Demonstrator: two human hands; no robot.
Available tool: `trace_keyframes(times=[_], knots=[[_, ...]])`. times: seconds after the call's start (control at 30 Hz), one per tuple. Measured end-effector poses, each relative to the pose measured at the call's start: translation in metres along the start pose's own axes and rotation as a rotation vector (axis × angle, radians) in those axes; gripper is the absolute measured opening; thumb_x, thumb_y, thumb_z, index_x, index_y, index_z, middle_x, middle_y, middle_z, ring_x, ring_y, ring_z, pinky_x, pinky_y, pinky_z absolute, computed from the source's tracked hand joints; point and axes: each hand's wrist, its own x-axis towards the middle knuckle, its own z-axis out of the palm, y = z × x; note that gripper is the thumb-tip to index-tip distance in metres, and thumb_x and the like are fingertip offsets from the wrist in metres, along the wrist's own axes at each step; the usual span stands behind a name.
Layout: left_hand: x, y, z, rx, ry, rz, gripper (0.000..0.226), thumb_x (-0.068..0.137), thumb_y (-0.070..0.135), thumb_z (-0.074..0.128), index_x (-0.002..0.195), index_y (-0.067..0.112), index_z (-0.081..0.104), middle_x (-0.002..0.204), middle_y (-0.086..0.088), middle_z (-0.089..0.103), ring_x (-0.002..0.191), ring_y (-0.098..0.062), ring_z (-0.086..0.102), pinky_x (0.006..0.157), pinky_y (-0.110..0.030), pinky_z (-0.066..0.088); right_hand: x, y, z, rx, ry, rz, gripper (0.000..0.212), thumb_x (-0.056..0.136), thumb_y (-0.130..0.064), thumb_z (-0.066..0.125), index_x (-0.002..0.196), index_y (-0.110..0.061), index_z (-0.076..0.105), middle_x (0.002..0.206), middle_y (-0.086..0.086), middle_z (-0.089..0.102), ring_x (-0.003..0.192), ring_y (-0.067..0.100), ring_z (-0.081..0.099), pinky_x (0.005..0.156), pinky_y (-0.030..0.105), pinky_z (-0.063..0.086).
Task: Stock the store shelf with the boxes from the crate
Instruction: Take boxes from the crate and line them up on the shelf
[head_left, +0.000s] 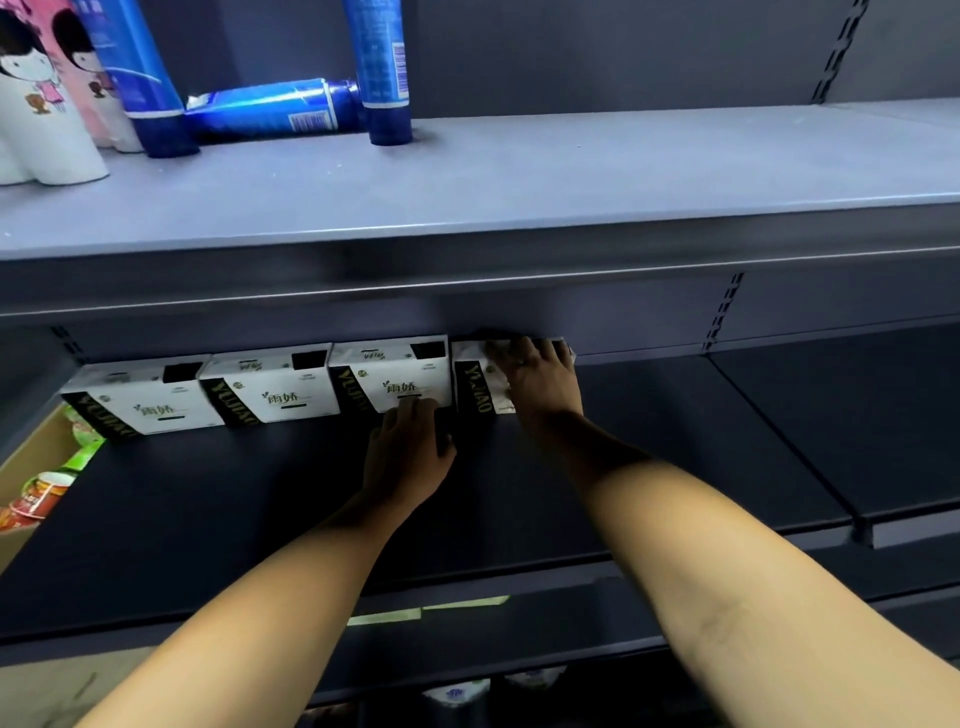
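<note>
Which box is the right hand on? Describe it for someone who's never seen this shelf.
Find the dark middle shelf, below the grey shelf with blue tubes. Four white boxes stand in a row at its back; take the rightmost box. It alone has the right hand spread over its front, and bare shelf to its right.

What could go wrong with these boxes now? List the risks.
The right hand presses the rightmost box; an uneven push may skew it against the third box. The left hand touches the third box and may nudge the row. The upper shelf hangs low over the right hand; knuckles may knock it.
</note>
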Motion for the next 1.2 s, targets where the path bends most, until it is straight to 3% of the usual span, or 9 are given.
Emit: trace_keyframes(times=[0.43, 0.7, 0.8, 0.97, 1.2], knots=[[0.006, -0.023, 0.006, 0.021, -0.02, 0.019, 0.043, 0.09, 0.033, 0.062, 0.124, 0.008, 0.053, 0.129, -0.013, 0.05, 0.118, -0.03, 0.052, 0.093, -0.044, 0.049, 0.027, -0.001, 0.015, 0.023, 0.026, 0.0, 0.074, 0.087, -0.021, 0.068, 0.15, -0.037, 0.032, 0.144, 0.007, 0.04, 0.134, 0.035, 0.033, 0.114, 0.057, 0.024], [-0.009, -0.019, -0.009, 0.064, -0.032, -0.032, 0.047, 0.089, 0.037, 0.059, 0.128, 0.01, 0.051, 0.129, -0.01, 0.05, 0.12, -0.029, 0.05, 0.095, -0.045, 0.046, 0.032, -0.001, 0.002, 0.059, -0.01, 0.039, 0.058, 0.093, -0.024, 0.059, 0.146, -0.035, 0.04, 0.145, 0.004, 0.04, 0.133, 0.031, 0.035, 0.115, 0.049, 0.023], [-0.019, -0.018, -0.018, 0.074, -0.036, -0.073, 0.05, 0.09, 0.038, 0.058, 0.133, 0.013, 0.048, 0.133, -0.009, 0.049, 0.125, -0.029, 0.047, 0.1, -0.047, 0.043, 0.034, -0.004, -0.014, 0.046, -0.064, 0.046, 0.065, 0.091, -0.022, 0.063, 0.148, -0.032, 0.035, 0.148, 0.004, 0.039, 0.137, 0.029, 0.034, 0.117, 0.045, 0.019], [-0.037, -0.022, -0.035, 0.095, -0.054, -0.116, 0.056, 0.092, 0.043, 0.053, 0.14, 0.017, 0.041, 0.143, -0.006, 0.043, 0.13, -0.029, 0.042, 0.101, -0.047, 0.04, 0.021, -0.017, -0.025, 0.016, -0.126, 0.059, 0.081, 0.085, -0.03, 0.069, 0.153, -0.027, 0.024, 0.154, 0.005, 0.034, 0.144, 0.028, 0.024, 0.119, 0.056, 0.006], [-0.056, -0.024, -0.067, 0.157, -0.085, -0.118, 0.058, 0.094, 0.044, 0.048, 0.145, 0.019, 0.034, 0.15, -0.006, 0.034, 0.133, -0.032, 0.037, 0.103, -0.05, 0.036, -0.031, -0.031, -0.038, 0.053, -0.179, 0.05, 0.074, 0.092, -0.034, 0.059, 0.154, -0.025, 0.02, 0.158, 0.005, 0.024, 0.146, 0.031, 0.017, 0.119, 0.053, 0.014]])
